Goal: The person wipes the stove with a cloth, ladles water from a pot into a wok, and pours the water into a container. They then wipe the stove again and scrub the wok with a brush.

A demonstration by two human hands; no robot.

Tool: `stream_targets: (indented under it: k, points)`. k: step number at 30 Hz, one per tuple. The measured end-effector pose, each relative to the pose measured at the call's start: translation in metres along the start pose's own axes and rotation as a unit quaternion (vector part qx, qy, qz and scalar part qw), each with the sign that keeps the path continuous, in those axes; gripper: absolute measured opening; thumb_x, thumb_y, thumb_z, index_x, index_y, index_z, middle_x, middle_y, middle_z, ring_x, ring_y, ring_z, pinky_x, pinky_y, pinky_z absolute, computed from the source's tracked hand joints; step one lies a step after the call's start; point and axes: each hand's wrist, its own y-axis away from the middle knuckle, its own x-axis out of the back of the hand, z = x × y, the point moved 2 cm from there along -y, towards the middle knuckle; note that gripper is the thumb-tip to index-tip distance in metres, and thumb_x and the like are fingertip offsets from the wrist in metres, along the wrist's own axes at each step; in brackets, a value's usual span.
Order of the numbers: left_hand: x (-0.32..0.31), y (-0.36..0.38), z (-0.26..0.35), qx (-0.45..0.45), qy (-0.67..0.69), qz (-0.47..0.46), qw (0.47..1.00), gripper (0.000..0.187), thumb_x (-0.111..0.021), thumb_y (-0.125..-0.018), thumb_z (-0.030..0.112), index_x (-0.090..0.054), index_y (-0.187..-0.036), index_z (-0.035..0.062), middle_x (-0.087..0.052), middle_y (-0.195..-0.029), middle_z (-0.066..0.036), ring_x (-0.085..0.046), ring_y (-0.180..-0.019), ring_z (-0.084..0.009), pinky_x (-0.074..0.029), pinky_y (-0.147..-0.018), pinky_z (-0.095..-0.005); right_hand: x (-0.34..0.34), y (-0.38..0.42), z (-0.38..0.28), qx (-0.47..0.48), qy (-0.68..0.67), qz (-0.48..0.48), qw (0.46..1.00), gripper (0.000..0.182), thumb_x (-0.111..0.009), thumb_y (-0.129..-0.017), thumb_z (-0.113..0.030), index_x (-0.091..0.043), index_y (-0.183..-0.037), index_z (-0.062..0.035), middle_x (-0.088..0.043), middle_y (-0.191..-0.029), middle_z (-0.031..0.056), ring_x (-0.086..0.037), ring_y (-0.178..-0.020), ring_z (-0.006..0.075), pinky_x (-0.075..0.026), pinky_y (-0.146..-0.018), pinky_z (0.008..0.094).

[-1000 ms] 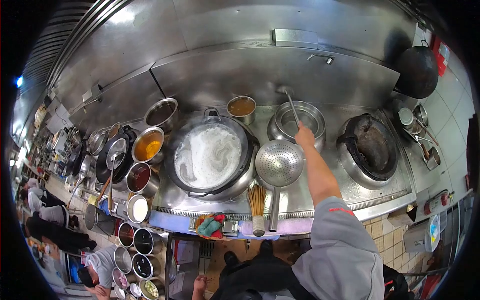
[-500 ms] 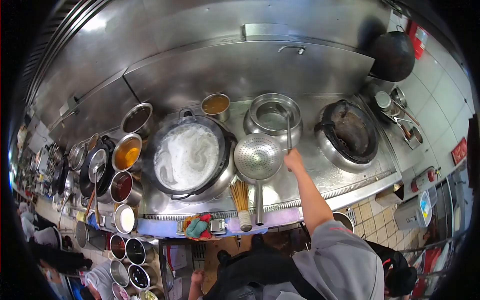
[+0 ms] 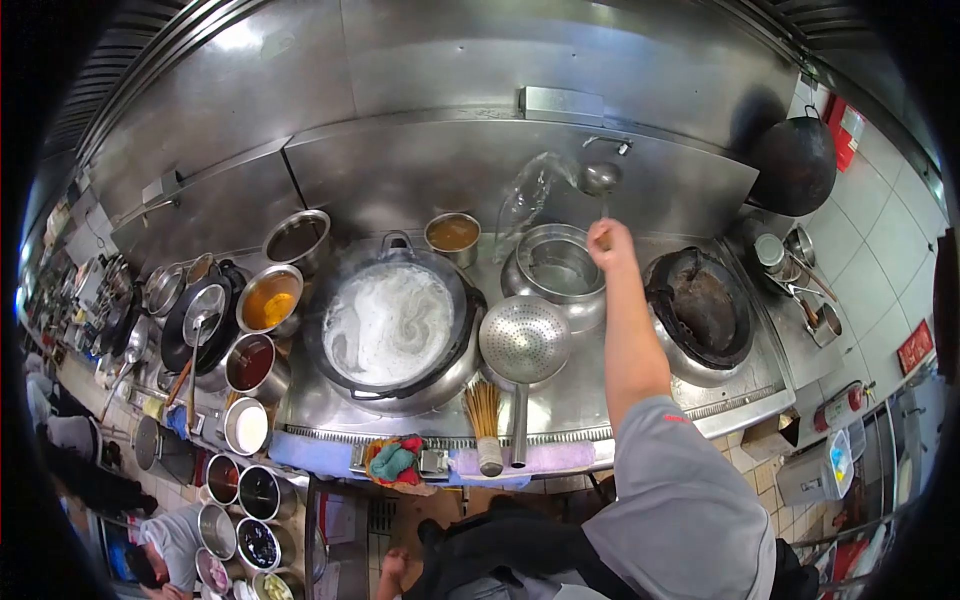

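Observation:
My right hand (image 3: 610, 245) is closed around the handle of a metal ladle (image 3: 602, 178), lifted above the back right of the stove. Water (image 3: 535, 190) arcs through the air to the left of the ladle bowl. Just below it stands a round steel pot (image 3: 560, 295) with water inside. A perforated strainer (image 3: 524, 340) lies in front of that pot, its handle towards me. Low beside my body hangs my left hand (image 3: 394, 568), its fingers curled in, with nothing visible in them.
A large wok (image 3: 325, 370) of whitish, foamy liquid steams at the left. A bamboo brush (image 3: 483, 420) and a bunched cloth (image 3: 395, 460) lie along the front edge. An empty-looking dark burner (image 3: 700, 310) is at the right. Sauce pots (image 3: 255, 365) line the left side.
My right hand has raised the ladle out of the water pot, up and back towards the wall tap. Water now flies leftwards from it. The left hand stays low.

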Motion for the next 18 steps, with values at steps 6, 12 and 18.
stream_targets:
  k: [6,12,18]
  points:
    - [0.016,0.026,-0.026,0.155,-0.038,0.136,0.978,0.011,-0.049,-0.089,0.019,-0.055,-0.092,0.0105,-0.059,-0.079,-0.004,-0.059,-0.066,-0.0141,-0.044,-0.048,-0.0270,0.052,0.063,0.047,0.122,0.511,0.216,0.823,0.010,-0.045,-0.072,0.002,-0.048,-0.063,0.0005,-0.045,-0.050,0.0103,-0.042,-0.035,0.0200,-0.034,-0.032,0.0332]
    - [0.024,0.031,-0.024,0.125,-0.018,0.130,0.984,0.009,-0.052,-0.089,0.019,-0.055,-0.092,0.0118,-0.059,-0.077,-0.005,-0.058,-0.063,-0.0147,-0.042,-0.047,-0.0280,0.157,0.021,0.045,-0.015,0.579,0.189,0.793,0.004,-0.046,-0.070,0.004,-0.048,-0.068,0.0014,-0.048,-0.052,0.0111,-0.046,-0.038,0.0211,-0.035,-0.033,0.0322]
    - [-0.012,0.045,0.022,-0.006,-0.041,0.183,0.982,0.005,-0.053,-0.087,0.015,-0.055,-0.090,0.0114,-0.059,-0.074,-0.005,-0.056,-0.058,-0.0159,-0.042,-0.046,-0.0282,0.060,0.015,0.049,-0.076,-0.054,0.222,0.971,0.005,-0.048,-0.077,0.002,-0.044,-0.079,-0.0001,-0.047,-0.060,0.0071,-0.051,-0.047,0.0152,-0.051,-0.044,0.0231]
